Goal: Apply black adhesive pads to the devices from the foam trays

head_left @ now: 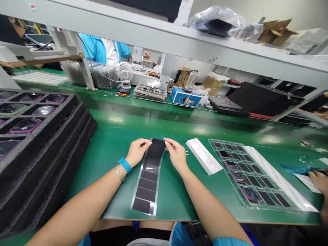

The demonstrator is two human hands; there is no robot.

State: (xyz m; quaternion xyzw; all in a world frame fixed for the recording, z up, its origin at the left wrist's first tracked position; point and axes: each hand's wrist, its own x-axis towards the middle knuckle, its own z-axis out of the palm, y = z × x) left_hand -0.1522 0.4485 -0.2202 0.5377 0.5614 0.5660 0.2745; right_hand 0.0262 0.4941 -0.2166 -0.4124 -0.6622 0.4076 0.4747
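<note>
L hand & R hand — wrists angled in, fingers pinching top end of blk pad strip.

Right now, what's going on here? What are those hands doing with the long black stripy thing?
A person is holding the top end of a clear film strip of black rectangles with their left hand and right hand, over a green workbench. A white card lies to the right, beside a clear plastic tray of dark pieces. Stacked black foam trays sit on the left. Another person's hand shows at the far right.
</note>
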